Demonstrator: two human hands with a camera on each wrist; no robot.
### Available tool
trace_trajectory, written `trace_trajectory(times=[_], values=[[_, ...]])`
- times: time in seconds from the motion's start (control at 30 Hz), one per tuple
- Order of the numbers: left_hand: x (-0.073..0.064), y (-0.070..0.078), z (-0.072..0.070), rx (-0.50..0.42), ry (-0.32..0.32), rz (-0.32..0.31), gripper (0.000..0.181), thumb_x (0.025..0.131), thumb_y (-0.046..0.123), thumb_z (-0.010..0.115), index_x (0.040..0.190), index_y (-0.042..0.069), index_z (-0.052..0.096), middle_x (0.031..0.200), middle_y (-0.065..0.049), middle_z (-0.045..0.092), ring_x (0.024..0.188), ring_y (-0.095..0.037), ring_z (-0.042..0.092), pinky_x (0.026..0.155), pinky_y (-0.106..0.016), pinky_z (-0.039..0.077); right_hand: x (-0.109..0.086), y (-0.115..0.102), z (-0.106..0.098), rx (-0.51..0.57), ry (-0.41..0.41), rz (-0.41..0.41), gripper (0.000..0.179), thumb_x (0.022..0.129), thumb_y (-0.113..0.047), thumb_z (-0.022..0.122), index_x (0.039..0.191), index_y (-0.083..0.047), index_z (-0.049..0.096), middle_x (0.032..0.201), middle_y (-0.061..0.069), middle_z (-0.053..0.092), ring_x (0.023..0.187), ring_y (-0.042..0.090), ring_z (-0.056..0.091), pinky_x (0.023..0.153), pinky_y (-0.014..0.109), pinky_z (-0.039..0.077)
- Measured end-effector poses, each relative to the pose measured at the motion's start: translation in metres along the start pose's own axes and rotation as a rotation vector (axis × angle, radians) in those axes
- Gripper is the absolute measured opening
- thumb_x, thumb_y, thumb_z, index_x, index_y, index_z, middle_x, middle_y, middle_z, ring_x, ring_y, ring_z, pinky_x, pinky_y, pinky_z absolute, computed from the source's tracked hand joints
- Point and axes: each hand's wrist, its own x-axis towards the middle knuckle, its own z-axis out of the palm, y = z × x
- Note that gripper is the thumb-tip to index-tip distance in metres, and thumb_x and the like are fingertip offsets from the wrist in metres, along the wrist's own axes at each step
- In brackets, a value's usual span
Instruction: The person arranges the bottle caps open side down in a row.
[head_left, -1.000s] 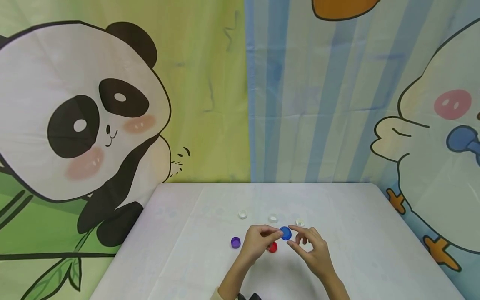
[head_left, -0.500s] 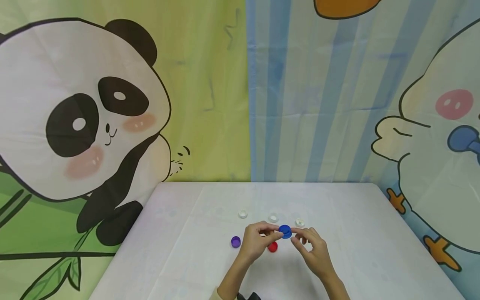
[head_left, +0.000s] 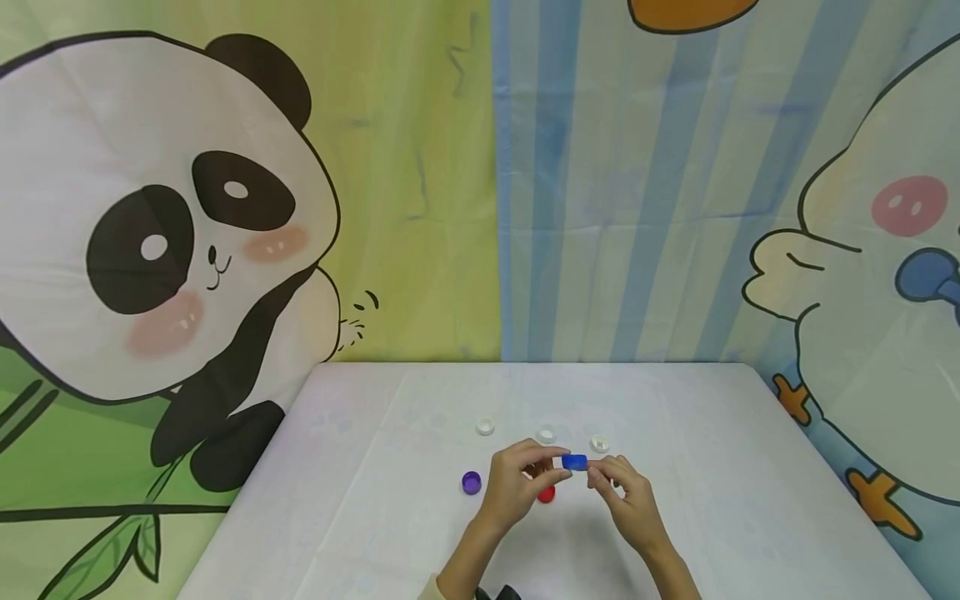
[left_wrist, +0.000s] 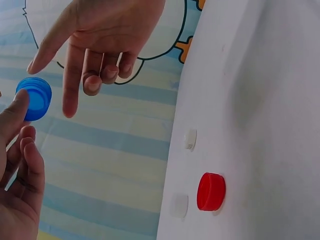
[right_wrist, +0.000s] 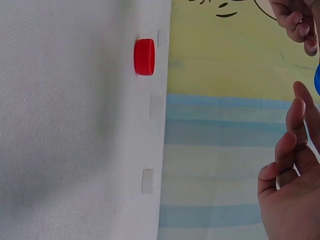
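My left hand (head_left: 516, 485) pinches a blue bottle cap (head_left: 574, 462) between thumb and fingers, raised over the table. In the head view the cap is seen edge-on; in the left wrist view its hollow side (left_wrist: 37, 100) shows. My right hand (head_left: 633, 507) is just right of it, index fingertip right at the cap's edge and thumb apart below. The left wrist view shows the right hand's thumb and index finger extended. Below the hands lies a red cap (head_left: 547, 493), partly hidden by the left hand. A purple cap (head_left: 471, 482) lies to the left, hollow side up.
Three white or clear caps lie in a loose row farther back: one at left (head_left: 485, 427), a clear one in the middle (head_left: 546, 434), and another at right (head_left: 599, 443). The white-covered table (head_left: 390, 500) ends at a printed curtain (head_left: 420, 208).
The blue cap has turned from facing the camera to edge-on between the hands. The left fingers have shifted on it; the right fingers have moved slightly. The other caps stay put.
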Motion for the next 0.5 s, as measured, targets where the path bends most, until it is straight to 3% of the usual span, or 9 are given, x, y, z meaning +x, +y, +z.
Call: trace_trajectory(times=[0.27,0.5], values=[[0.001,0.021,-0.008,0.044,-0.032,0.105,0.019,0.073,0.01,0.072,0.091,0.006,0.07,0.066,0.0,0.056,0.057,-0.008,0.051,0.052,-0.009,0.04,0.001,-0.007,-0.001,0.068,-0.014,0.022,0.024,0.089,-0.003,0.051,0.074,-0.021,0.058,0.075,-0.003,0.057,0.072,0.006,0.044,0.06,0.025,0.035],[-0.003,-0.002,-0.001,0.042,-0.054,0.125,0.022,0.074,0.019,0.071,0.095,0.012,0.07,0.068,0.005,0.056,0.055,-0.001,0.048,0.05,-0.007,0.039,0.003,-0.033,-0.007,0.064,0.003,0.021,0.015,0.086,-0.001,0.056,0.085,-0.012,0.066,0.073,-0.006,0.055,0.068,0.006,0.043,0.057,0.026,0.035]])
